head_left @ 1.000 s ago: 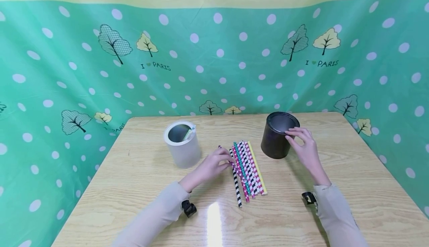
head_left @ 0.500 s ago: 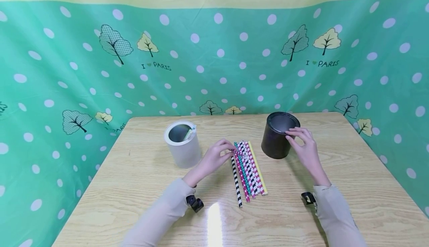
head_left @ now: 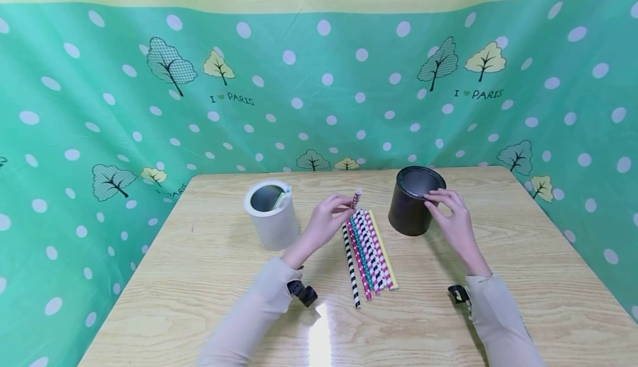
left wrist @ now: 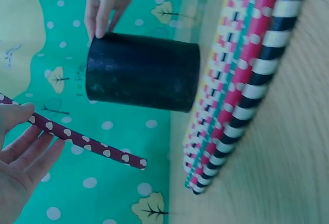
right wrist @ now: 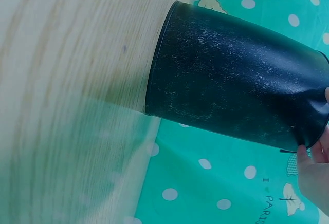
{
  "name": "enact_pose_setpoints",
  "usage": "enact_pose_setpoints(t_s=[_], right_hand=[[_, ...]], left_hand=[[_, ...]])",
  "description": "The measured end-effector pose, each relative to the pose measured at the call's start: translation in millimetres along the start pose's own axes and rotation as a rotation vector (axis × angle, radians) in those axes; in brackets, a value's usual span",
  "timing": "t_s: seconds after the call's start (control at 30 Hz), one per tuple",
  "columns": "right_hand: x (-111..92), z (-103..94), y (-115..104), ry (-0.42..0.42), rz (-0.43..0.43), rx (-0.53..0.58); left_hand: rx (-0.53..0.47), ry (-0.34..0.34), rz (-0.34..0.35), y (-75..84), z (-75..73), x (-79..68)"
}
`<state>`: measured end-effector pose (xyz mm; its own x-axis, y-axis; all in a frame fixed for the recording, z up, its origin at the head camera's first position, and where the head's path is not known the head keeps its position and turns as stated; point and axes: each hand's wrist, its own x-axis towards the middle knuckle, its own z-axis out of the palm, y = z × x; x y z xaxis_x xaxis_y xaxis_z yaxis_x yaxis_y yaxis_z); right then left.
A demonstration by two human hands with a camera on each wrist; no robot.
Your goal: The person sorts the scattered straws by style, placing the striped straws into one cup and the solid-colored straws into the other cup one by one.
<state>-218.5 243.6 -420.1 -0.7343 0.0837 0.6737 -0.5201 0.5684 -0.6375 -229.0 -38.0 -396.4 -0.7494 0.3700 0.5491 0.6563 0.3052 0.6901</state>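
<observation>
Head view shows the backdrop cloth (head_left: 319,129) printed twice in plain sight with "I PARIS", a small green heart filling the gap between the words; a third "PARIS" near its left fold is slanted and harder to read. In the right wrist view the same lettering runs sideways beneath the can. The left hand (head_left: 326,220) pinches a dark purple straw (left wrist: 92,142) patterned with white hearts, held tilted above the table (head_left: 423,322), near the far ends of a row of straws (head_left: 351,267). That row lies side by side: black-and-white striped at the left, then pink dotted, green dotted, more patterned ones, and yellow at the right. The right hand (head_left: 451,217) grips the rim of an upright black can (head_left: 411,217) between thumb and fingers. Left of the row stands a white can (head_left: 274,226); something pale green and blue shows at its mouth, perhaps a wrapper, too small to tell.
</observation>
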Motion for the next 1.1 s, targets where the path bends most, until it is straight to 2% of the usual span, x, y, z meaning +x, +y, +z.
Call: enact_pose_setpoints(t_s=[0.47, 0.73, 1.1], right_hand=[[-0.9, -0.5, -0.2, -0.017, 0.057, -0.014], [-1.1, 0.3, 0.3, -0.011, 0.049, -0.015], [-0.6, 0.2, -1.0, 0.003, 0.004, -0.009]], left_hand=[[-0.107, 0.126, 0.005, 21.0, 7.9, 25.2], [-0.120, 0.175, 0.029, 62.5, 0.1, 35.0], [-0.203, 0.192, -0.009, 79.9, 4.1, 54.3]])
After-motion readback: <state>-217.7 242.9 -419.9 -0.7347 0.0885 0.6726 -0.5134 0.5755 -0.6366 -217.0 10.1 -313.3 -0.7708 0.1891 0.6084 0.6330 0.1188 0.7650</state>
